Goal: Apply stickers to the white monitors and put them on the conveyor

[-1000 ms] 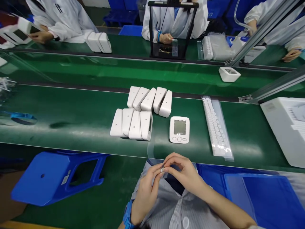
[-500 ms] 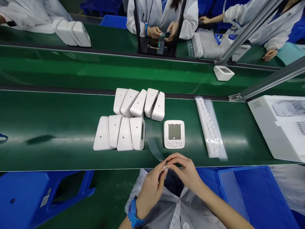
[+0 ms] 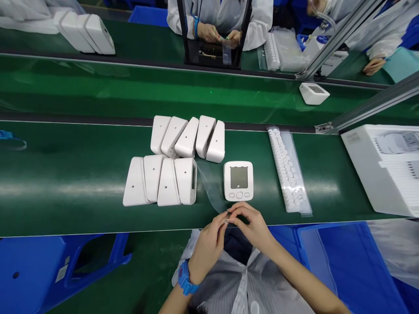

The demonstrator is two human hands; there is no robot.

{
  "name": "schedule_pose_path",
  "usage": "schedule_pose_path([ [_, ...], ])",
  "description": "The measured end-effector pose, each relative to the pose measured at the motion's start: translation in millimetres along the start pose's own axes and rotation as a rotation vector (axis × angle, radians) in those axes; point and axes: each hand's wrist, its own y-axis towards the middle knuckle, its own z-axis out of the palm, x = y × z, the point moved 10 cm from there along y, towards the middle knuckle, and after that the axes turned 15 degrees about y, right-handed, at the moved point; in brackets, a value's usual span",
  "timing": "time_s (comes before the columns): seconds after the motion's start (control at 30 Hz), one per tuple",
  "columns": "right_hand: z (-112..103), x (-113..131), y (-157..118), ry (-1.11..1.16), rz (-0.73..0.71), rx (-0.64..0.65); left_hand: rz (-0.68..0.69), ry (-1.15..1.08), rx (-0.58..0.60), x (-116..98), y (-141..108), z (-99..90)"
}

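Note:
My left hand (image 3: 209, 240) and my right hand (image 3: 250, 224) meet at the bench's front edge, fingertips pinched together. Between them is the near end of a clear plastic strip (image 3: 209, 192), which curves back over the green bench; the very end is hidden by the fingers. Just beyond my right hand lies a white monitor (image 3: 238, 181) with a grey screen and buttons, face up. To its left, similar white wedge-shaped units stand on edge in a front row (image 3: 168, 182) and a back row (image 3: 187, 137). A blue watch is on my left wrist.
On the right lie a clear bag of small white round parts (image 3: 288, 174) and a white bin (image 3: 369, 168). Another white monitor (image 3: 314, 93) rests on the green strip behind the bench. Metal struts (image 3: 369, 104) cross at right. Across from me, a co-worker's hands (image 3: 209, 32) work behind a black frame.
My hands keep pinching the strip's end with little movement. The camera view has shifted slightly. At the left edge, a blue object shows farther back, and the shadow on the bench is gone.

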Motion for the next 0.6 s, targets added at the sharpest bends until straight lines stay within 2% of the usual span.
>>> schedule_pose_path([
  [0.1,-11,6,4,-0.069,-0.068,-0.043,-0.047,-0.067,0.013,7,1,0.2],
  [0.2,-29,18,12,-0.214,-0.215,-0.151,-0.107,-0.139,-0.001,13,5,-3.8],
  [0.3,-35,24,21,-0.378,-0.322,-0.206,-0.166,-0.159,-0.019,16,14,-8.7],
  [0.6,-25,23,38,-0.508,-0.264,-0.101,-0.192,-0.046,-0.085,12,48,-16.5],
])
